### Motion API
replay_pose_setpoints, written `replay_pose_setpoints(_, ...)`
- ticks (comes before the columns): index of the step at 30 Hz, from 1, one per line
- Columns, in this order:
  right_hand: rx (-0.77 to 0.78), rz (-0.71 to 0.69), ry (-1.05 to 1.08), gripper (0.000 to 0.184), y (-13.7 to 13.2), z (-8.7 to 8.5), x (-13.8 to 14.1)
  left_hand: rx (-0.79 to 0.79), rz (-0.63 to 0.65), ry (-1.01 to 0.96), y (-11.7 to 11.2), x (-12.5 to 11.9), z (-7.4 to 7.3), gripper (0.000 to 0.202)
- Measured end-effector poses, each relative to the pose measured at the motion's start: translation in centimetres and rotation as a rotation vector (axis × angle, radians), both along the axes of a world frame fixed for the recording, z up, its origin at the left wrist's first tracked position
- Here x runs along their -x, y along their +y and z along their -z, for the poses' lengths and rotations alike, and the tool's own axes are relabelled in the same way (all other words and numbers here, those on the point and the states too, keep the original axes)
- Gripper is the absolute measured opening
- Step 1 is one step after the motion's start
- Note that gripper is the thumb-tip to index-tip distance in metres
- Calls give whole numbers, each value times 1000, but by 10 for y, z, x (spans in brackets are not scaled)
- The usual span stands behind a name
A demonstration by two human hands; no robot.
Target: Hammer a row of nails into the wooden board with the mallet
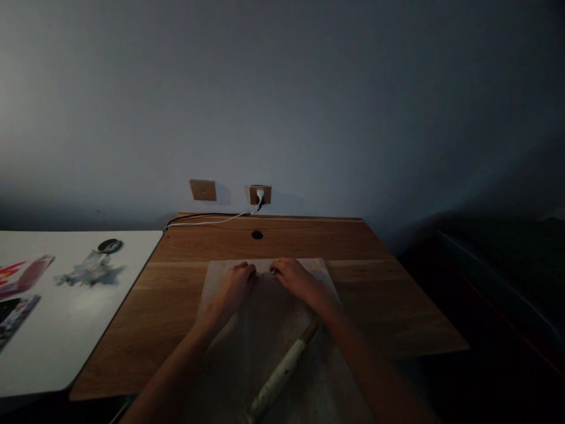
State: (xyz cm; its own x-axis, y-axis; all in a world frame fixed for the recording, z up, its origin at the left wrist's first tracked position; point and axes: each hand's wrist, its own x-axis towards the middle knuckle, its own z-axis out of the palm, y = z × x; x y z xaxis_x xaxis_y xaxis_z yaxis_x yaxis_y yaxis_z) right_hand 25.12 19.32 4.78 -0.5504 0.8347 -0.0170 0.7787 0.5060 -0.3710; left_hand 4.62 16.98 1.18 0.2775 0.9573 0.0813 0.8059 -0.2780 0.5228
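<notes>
A pale, whitish board lies on the wooden desk, its far edge just beyond my hands. My left hand rests near that edge with its fingers curled together; what they hold, if anything, is hidden. Slightly to its right, my right hand is also closed, with a tiny dark bit at its fingertips too small to name. Small specks lie on the board between the two hands. A long pale rod with a brown wooden end, like a rolling pin, lies slantwise on the board, its upper end beside my right forearm.
The wooden desk stands against a grey wall. A white table adjoins it on the left, bearing a crumpled clear plastic bag, a dark round lid and a red-and-white packet. White and black cables run to a wall socket.
</notes>
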Motion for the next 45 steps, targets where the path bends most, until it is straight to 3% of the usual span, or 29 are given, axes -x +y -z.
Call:
replay_pose_setpoints(4, 18, 16, -12, 25, 0, 9, 6, -16, 57, -46, 1, 4, 1, 24)
replay_pose_setpoints(7, 16, 22, -33, 25, 0, 12, 7, -14, 32, -9, 1, 3, 0, 20)
replay_pose_setpoints(12, -18, -18, -54, 29, -3, 4, 9, -55, -75, -26, 2, -3, -6, 14)
replay_pose_setpoints(17, -36, -54, -54, 30, -2, -4, 19, -77, -82, -146, 0, 4, -9, 13)
replay_pose_setpoints(24, -57, -102, -132, 30, 0, 12, 35, 37, -116, -307, -17, 22, 1, 19)
replay_pose_setpoints(32, -123, -309, -174, 24, -4, 0, 29, 111, -84, -363, -21, 20, 3, 20)
replay_pose_setpoints(45, -164, -350, -146, 23, -7, 0, 23, 113, -98, -461, -24, 12, 7, 20)
